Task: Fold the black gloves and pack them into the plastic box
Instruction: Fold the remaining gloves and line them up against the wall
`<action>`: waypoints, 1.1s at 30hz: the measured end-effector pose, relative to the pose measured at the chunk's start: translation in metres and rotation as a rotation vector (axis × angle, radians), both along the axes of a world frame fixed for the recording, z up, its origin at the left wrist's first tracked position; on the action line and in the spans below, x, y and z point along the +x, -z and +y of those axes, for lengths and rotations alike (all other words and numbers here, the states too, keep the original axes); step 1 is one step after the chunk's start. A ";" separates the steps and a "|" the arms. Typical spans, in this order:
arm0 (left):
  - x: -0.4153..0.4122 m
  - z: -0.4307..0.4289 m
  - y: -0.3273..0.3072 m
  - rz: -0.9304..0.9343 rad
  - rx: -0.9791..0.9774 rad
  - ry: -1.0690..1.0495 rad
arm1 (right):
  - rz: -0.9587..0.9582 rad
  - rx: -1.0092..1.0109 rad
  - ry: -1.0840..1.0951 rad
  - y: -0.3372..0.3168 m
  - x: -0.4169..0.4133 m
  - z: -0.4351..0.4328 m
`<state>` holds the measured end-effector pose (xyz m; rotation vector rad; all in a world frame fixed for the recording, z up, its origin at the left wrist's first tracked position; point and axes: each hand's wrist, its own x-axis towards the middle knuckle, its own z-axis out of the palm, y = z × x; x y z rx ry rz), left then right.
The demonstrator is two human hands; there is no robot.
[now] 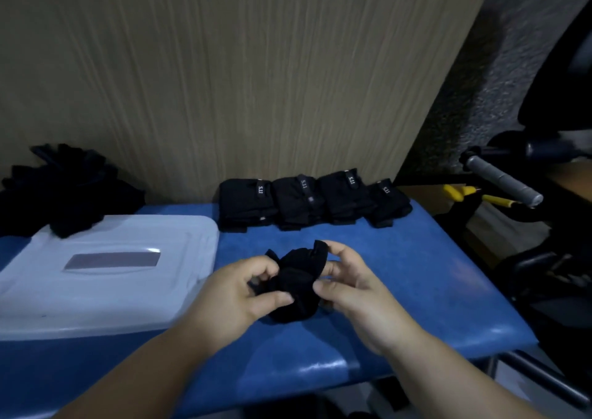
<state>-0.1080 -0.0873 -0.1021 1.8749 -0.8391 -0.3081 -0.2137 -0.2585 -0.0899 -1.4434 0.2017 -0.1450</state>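
A blue padded table (432, 277) fills the lower view, its far edge against a wood-grain panel (256, 66). Near the middle of the table, both hands hold a crumpled black glove (298, 277). The left hand (230, 293) pinches its left side between thumb and curled fingers, and the right hand (355, 290) pinches its right side the same way. Whether the glove's underside touches the table cannot be told. Bare blue surface lies open to the right of the hands as far as the table's right edge, and a narrower strip separates the hands from a row of four folded gloves (304, 200) along the far edge. A translucent plastic box (96, 284), lid on, sits at the left edge, partly cut off by the frame. A loose pile of black gloves (64, 188) in the far left corner overlaps the box's far corner (single gloves in it cannot be made out). Beyond the right edge, dim and blurred, are a grey handle (503, 178) and a yellow-handled tool (461, 192).
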 end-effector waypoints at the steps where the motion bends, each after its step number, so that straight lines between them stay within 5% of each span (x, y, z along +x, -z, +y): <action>1: 0.000 -0.001 0.000 -0.001 -0.007 -0.007 | -0.013 0.002 -0.010 0.000 -0.001 -0.001; 10: -0.001 0.000 -0.001 0.015 -0.072 -0.022 | -0.016 0.062 0.017 0.000 -0.001 0.005; 16: 0.000 0.002 0.006 -0.054 -0.004 -0.017 | 0.012 -0.388 0.307 0.000 -0.002 0.005; 27: -0.004 0.003 0.000 -0.199 0.056 0.011 | 0.006 -0.398 0.000 0.003 -0.001 0.003; 33: -0.006 0.001 -0.004 -0.218 -0.006 -0.059 | 0.023 -0.226 -0.124 0.001 -0.001 0.002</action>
